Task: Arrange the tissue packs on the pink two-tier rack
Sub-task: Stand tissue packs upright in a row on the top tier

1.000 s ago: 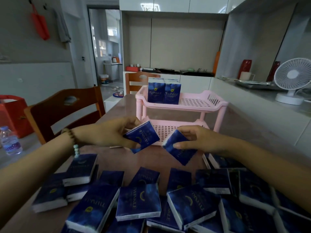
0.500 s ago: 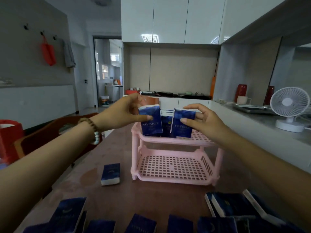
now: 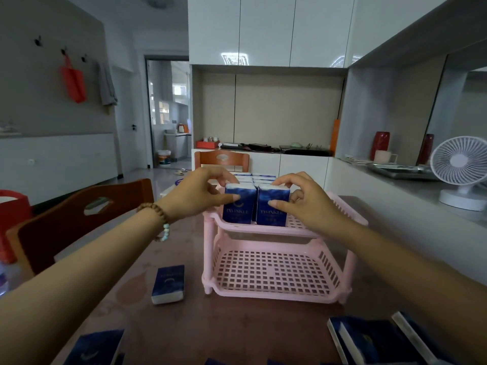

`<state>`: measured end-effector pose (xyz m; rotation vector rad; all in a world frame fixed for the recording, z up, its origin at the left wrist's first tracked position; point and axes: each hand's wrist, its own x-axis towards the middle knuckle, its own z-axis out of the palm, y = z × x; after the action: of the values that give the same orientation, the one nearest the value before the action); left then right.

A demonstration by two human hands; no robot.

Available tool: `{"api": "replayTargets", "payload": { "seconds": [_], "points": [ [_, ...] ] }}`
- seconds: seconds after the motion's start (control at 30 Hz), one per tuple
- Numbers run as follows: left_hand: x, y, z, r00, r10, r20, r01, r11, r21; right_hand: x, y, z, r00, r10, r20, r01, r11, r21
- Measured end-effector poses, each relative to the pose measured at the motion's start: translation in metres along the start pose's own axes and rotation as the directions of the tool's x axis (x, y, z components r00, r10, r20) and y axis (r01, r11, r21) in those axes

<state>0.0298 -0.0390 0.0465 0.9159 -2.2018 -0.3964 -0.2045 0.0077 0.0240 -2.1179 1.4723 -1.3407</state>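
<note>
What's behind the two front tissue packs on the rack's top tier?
Behind the two front tissue packs on the top tier, white tops of more upright packs show in two columns. Their faces and exact count are hidden by the front pair and both hands.

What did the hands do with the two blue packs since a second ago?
The left hand and right hand lifted one pack each off the table and up to the top shelf of the pink rack. Now the left pack and right pack stand upright there, side by side, in front of the earlier packs, fingers still on them. The bottom shelf stayed bare, and the lone pack stayed put.
</note>
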Motion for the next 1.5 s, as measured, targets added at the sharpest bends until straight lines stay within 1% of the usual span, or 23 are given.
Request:
{"api": "replayTargets", "payload": {
  "seconds": [0.13, 0.33, 0.47, 0.7, 0.8, 0.9, 1.03, 1.1, 1.17, 1.2, 1.27, 1.3, 1.37, 1.43, 1.5],
  "points": [
    [0.001, -0.001, 0.003, 1.000, -0.015, -0.022, 0.014, 0.999, -0.030, 0.002, -0.001, 0.007, 0.999, -0.034, -0.016, 0.033, 0.999, -0.029],
    [-0.001, -0.001, 0.004, 0.999, -0.014, -0.041, 0.012, 0.999, -0.053, 0.001, -0.002, 0.009, 0.999, -0.034, -0.007, 0.033, 0.997, -0.077],
    [-0.002, 0.000, 0.002, 0.998, -0.015, -0.067, 0.014, 1.000, -0.013, -0.001, -0.001, 0.008, 0.999, -0.036, -0.034, 0.032, 0.991, -0.127],
    [-0.006, 0.002, -0.001, 0.995, -0.016, -0.095, 0.019, 0.999, 0.029, -0.003, -0.001, 0.006, 0.998, -0.044, -0.047, 0.037, 0.991, -0.125],
    [-0.008, 0.004, -0.002, 0.994, -0.005, -0.108, 0.009, 0.999, 0.040, -0.003, -0.001, 0.006, 0.997, -0.057, -0.059, 0.047, 0.987, -0.154],
    [-0.014, 0.009, -0.002, 0.989, 0.007, -0.150, 0.003, 0.998, 0.065, -0.006, -0.003, 0.003, 0.993, -0.073, -0.088, 0.057, 0.982, -0.179],
    [-0.032, 0.020, -0.005, 0.984, 0.044, -0.173, -0.031, 0.997, 0.076, -0.020, -0.017, -0.005, 0.989, -0.114, -0.092, 0.100, 0.984, -0.150],
    [-0.045, 0.026, -0.005, 0.985, 0.065, -0.157, -0.055, 0.996, 0.067, -0.034, -0.024, -0.007, 0.991, -0.119, -0.064, 0.114, 0.990, -0.088],
    [-0.060, 0.029, -0.001, 0.993, 0.068, -0.098, -0.064, 0.997, 0.045, -0.052, -0.030, -0.005, 0.994, -0.105, 0.007, 0.105, 0.994, -0.007],
    [-0.068, 0.029, 0.001, 0.997, 0.062, -0.039, -0.060, 0.997, 0.039, -0.063, -0.032, -0.003, 0.995, -0.084, 0.059, 0.083, 0.996, 0.020],
    [-0.085, 0.024, 0.009, 0.989, 0.019, 0.144, -0.024, 0.999, 0.037, -0.083, -0.031, 0.003, 0.978, -0.005, 0.210, -0.006, 0.999, 0.049],
    [-0.093, 0.021, 0.014, 0.966, -0.015, 0.258, 0.006, 0.999, 0.035, -0.092, -0.028, 0.006, 0.951, 0.051, 0.306, -0.070, 0.996, 0.050],
    [-0.110, 0.014, 0.025, 0.881, -0.085, 0.465, 0.075, 0.996, 0.041, -0.110, -0.019, 0.013, 0.865, 0.151, 0.479, -0.181, 0.983, 0.017],
    [-0.125, 0.007, 0.039, 0.800, -0.132, 0.586, 0.135, 0.990, 0.038, -0.127, -0.010, 0.020, 0.765, 0.216, 0.606, -0.257, 0.966, -0.019],
    [-0.137, 0.003, 0.049, 0.745, -0.157, 0.648, 0.173, 0.984, 0.039, -0.138, -0.006, 0.024, 0.679, 0.279, 0.680, -0.313, 0.947, -0.076]
  ]
}}
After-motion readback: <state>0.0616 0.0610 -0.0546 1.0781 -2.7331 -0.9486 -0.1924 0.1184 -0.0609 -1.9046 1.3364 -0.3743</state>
